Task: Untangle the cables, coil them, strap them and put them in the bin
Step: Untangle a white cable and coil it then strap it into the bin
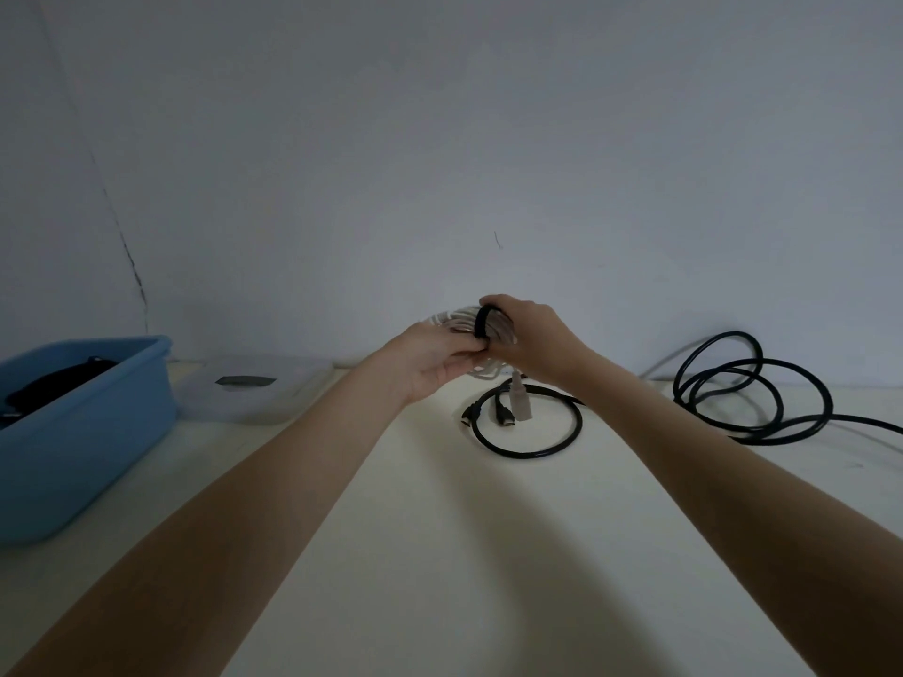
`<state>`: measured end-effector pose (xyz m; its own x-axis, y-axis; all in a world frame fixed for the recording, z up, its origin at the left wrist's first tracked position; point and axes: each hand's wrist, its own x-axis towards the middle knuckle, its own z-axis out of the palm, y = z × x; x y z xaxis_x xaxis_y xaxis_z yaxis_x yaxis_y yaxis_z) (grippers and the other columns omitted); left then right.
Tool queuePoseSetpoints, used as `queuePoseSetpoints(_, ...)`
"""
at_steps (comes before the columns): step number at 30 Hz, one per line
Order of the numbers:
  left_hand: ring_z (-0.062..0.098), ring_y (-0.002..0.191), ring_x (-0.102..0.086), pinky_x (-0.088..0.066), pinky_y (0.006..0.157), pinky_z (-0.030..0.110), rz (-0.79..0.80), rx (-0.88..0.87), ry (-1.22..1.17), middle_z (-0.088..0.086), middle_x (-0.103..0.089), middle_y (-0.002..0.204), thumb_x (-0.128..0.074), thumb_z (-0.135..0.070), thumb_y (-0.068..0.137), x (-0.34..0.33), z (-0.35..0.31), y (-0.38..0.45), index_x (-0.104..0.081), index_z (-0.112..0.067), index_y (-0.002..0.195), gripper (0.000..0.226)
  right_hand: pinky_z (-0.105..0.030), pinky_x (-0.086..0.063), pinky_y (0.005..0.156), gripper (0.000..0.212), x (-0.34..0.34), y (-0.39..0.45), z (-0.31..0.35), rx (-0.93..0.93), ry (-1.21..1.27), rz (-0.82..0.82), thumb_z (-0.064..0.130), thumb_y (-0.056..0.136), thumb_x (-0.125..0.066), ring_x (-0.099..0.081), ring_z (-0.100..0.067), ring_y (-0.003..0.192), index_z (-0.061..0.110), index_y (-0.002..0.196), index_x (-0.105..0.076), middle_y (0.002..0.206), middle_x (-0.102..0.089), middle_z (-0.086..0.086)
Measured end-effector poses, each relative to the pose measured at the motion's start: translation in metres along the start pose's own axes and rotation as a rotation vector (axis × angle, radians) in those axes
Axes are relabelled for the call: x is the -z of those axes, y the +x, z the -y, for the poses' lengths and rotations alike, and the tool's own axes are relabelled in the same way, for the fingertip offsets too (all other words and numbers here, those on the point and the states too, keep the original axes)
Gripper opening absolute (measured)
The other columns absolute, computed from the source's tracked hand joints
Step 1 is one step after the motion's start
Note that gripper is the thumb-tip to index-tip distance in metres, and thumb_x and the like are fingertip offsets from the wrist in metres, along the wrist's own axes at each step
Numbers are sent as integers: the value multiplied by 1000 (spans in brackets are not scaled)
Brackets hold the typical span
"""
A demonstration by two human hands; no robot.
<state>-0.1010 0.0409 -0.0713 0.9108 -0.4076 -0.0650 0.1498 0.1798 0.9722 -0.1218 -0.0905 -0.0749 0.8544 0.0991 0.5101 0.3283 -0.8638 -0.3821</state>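
Note:
A coiled white cable [459,323] is held above the table by both hands. My left hand [435,364] grips the coil from below and the left. My right hand [527,342] holds it from the right, fingers on a black strap [483,322] wrapped around the coil. A white plug end [519,400] hangs down from the coil. Below it on the table lies a black cable [530,452] in one loop with two connectors. A longer black cable [742,393] lies loosely looped at the right. The blue bin [97,432] stands at the left, with dark items inside.
A clear plastic lid or tray [254,388] lies next to the bin near the wall. The cream table [488,554] runs up to a pale wall. The long black cable trails off the right edge.

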Motion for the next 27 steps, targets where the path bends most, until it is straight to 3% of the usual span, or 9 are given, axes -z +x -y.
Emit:
queuePoseSetpoints(2,15,72,-62,-55,56,16,-57,-40,-35,11,-62,84,-51,17,85,0,1,2,-56,2,112,31,-17,-33,87,55,0,1,4,60,-61,0,7,88,-56,-52,-29,117,3,139,-38,128,-54,-16)
queuePoseSetpoints(4,16,74,-61,-56,57,16,-86,-57,-82,11,-61,85,-52,19,84,2,1,4,-50,0,117,38,-26,-35,92,55,-3,2,6,159,-147,20,6,89,-53,-51,-33,113,1,141,-35,127,-50,-19)
queuePoseSetpoints(8,18,76,-60,-51,74,20,-74,-13,-101,11,-60,81,-48,20,86,2,4,-2,-57,-2,105,30,-36,-36,96,59,-10,-3,4,348,-463,25,0,87,-52,-48,-33,111,0,142,-31,126,-47,-19)
queuePoseSetpoints(10,16,77,-60,-47,82,19,-68,8,-100,9,-61,77,-46,18,88,3,3,-6,-60,-1,91,23,-41,-43,89,63,-13,-6,2,428,-542,-20,-9,76,-61,-54,-36,104,-5,135,-41,117,-54,-22)
queuePoseSetpoints(13,15,73,-61,-49,76,19,-82,35,-125,8,-65,67,-49,17,87,8,0,-10,-60,0,82,21,-41,-52,73,64,-18,-5,-4,487,-541,-119,-16,58,-70,-62,-37,83,-9,119,-55,98,-62,-23)
queuePoseSetpoints(18,14,62,-65,-52,77,22,-134,24,-188,8,-66,59,-52,14,87,11,2,-13,-54,-3,70,24,-38,-52,70,61,-16,-2,-6,538,-554,-140,-16,57,-70,-62,-32,80,-4,116,-59,95,-62,-18)
queuePoseSetpoints(21,12,52,-68,-57,59,19,-127,47,-229,7,-69,58,-55,12,86,12,6,-11,-55,0,83,12,-33,-52,62,54,-15,-2,-10,574,-571,-181,-8,56,-80,-61,-27,68,0,107,-64,84,-62,-12)
queuePoseSetpoints(25,14,56,-69,-57,57,18,-88,83,-266,11,-71,68,-60,8,85,11,4,-15,-63,6,85,4,-38,-52,61,38,-13,-2,-13,493,-462,-160,-3,68,-74,-61,-32,65,-2,105,-65,79,-63,-15)
queuePoseSetpoints(27,14,59,-70,-57,59,17,-50,43,-236,14,-71,72,-59,8,85,13,0,-19,-64,8,85,5,-38,-49,74,34,-6,-3,-9,348,-266,-111,6,83,-64,-62,-36,81,0,116,-63,91,-65,-20)
